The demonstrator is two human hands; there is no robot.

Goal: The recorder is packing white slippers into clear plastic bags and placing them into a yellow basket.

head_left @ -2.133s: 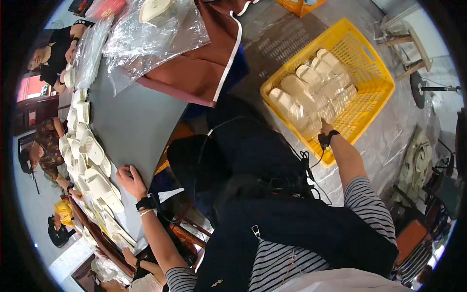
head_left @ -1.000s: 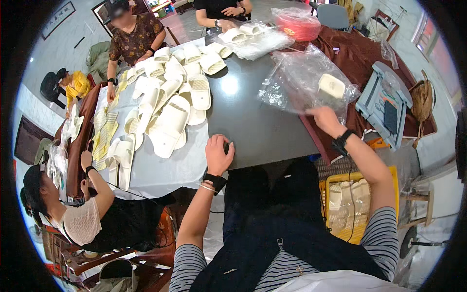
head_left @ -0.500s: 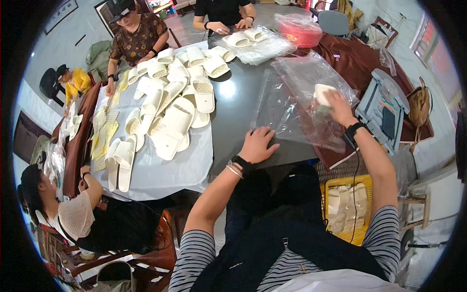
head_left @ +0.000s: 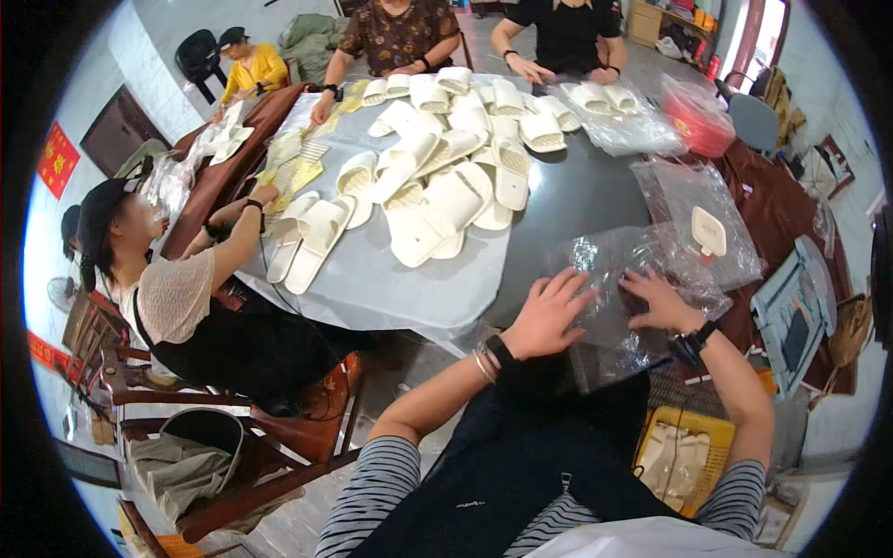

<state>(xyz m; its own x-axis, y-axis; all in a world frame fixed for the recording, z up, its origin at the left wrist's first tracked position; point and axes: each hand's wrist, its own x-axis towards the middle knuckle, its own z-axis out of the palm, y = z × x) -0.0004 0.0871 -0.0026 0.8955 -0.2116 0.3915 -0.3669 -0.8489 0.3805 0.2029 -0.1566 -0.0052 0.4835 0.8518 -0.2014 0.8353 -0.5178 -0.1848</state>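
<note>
A clear plastic bag (head_left: 606, 339) lies at the table's near edge and hangs partly over it. My left hand (head_left: 547, 318) rests at the bag's left side, fingers spread. On its right part lies my right hand (head_left: 665, 303), fingers apart and nothing gripped. Beyond the right hand, a small white rounded block with a short stub (head_left: 709, 232) sits on a stack of clear plastic bags (head_left: 674, 191). A heap of cream slippers (head_left: 451, 200) covers the table to the left, and a pair of slippers (head_left: 316, 237) lies at the heap's near left end.
Bagged slippers (head_left: 605, 97) and a red plastic-wrapped bundle (head_left: 698, 126) lie at the far right. A blue-grey plastic rack (head_left: 791, 312) stands at right. Below is a yellow crate (head_left: 716, 456) holding cream items. Co-workers sit along the left and far sides; a wooden chair (head_left: 307, 446) stands lower left.
My right hand has let go of the white block, leaving it on the bags, and come back nearer me. A clear bag now lies under my hands. The view has swung left.
</note>
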